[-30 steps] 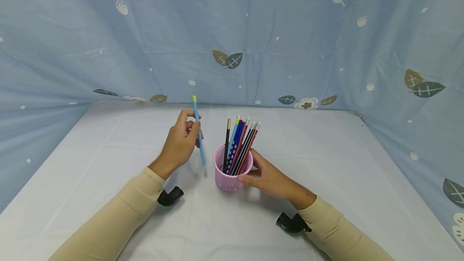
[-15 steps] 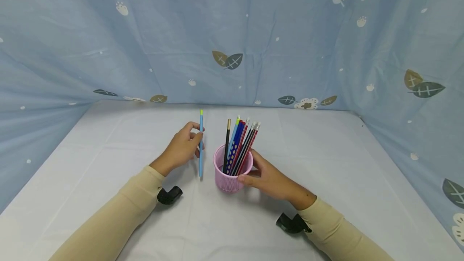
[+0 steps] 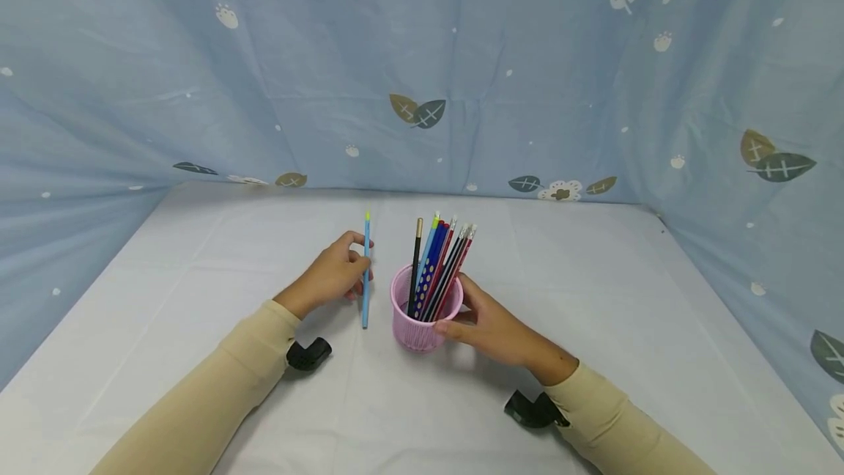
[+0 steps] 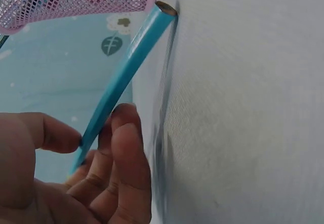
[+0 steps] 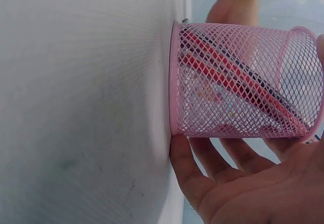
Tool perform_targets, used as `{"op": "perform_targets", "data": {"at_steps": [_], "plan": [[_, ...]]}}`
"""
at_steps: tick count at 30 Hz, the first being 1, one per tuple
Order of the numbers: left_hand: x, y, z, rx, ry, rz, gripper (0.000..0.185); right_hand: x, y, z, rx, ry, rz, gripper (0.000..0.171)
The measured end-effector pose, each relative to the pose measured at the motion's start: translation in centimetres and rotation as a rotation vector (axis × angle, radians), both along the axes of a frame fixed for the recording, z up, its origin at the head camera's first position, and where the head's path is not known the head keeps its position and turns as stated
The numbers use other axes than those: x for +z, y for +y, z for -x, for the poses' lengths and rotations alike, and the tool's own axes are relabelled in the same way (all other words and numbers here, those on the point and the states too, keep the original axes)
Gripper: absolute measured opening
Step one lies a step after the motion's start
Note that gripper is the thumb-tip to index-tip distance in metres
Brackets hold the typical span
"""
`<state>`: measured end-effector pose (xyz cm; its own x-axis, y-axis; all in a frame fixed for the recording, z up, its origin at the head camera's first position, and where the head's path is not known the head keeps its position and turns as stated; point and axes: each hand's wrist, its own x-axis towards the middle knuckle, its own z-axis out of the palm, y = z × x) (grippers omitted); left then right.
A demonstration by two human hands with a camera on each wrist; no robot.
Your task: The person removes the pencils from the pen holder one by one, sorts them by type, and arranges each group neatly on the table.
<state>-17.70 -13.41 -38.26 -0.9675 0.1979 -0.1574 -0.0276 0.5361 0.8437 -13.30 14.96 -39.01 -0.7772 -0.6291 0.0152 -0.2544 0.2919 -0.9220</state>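
Note:
In the head view my left hand (image 3: 332,271) pinches a light blue pencil (image 3: 365,306) with a yellow-green top end. The left wrist view shows the pencil's flat, unsharpened end (image 4: 166,8) right at the white tabletop, the shaft leaning. Just to the right stands a pink mesh pencil cup (image 3: 415,337), holding several pencils (image 3: 438,270) that lean right: dotted dark blue, red, striped, and a light blue one. A black pencil (image 3: 415,270) with a gold end stands nearer the left rim. My right hand (image 3: 491,325) grips the cup's right side, thumb at the front rim.
White cloth covers the table (image 3: 369,416). A blue leaf-print curtain (image 3: 290,57) hangs behind it and along both sides. Black wrist-camera mounts (image 3: 308,354) stick out from the inner side of each sleeve.
My left hand has come down toward me, slightly right. The tilted pencil now looks nearly vertical in the head view, its lower end at the cloth. Right hand and cup have stayed put.

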Motion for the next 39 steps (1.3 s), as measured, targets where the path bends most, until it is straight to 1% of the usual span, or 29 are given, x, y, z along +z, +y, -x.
{"op": "perform_targets", "data": {"at_steps": [5, 8, 15, 20, 23, 28, 33, 39], "plan": [[-0.3, -0.3, 0.2, -0.003, -0.045, 0.021, 0.043, 0.0, 0.1, -0.1, 0.0, -0.011, 0.0, 0.082], [-0.4, -0.4, 0.2, -0.006, -0.066, 0.018, 0.045, 0.0, 0.0, -0.1, -0.006, -0.015, -0.001, 0.082], [-0.5, -0.5, 0.3, -0.008, -0.128, -0.039, 0.051, 0.1, 0.0, -0.1, 0.008, -0.009, 0.011, 0.081], [-0.5, -0.8, 0.4, -0.004, -0.175, -0.088, 0.053, 0.2, 0.0, -0.2, 0.002, -0.01, 0.004, 0.081], [-0.5, -1.0, 0.5, -0.002, -0.195, -0.097, 0.057, 0.2, 0.1, -0.1, -0.005, -0.007, -0.003, 0.082], [-0.7, -1.1, 0.6, 0.012, -0.208, -0.079, 0.06, 0.1, 0.0, -0.1, -0.007, -0.011, -0.005, 0.082], [-0.7, -1.1, 0.5, 0.033, -0.206, -0.058, 0.061, 0.1, -0.1, -0.1, 0.002, -0.015, 0.007, 0.081], [-0.6, -1.2, 0.6, 0.038, -0.195, -0.032, 0.062, 0.0, 0.0, -0.1, 0.01, -0.011, 0.018, 0.081]]}}
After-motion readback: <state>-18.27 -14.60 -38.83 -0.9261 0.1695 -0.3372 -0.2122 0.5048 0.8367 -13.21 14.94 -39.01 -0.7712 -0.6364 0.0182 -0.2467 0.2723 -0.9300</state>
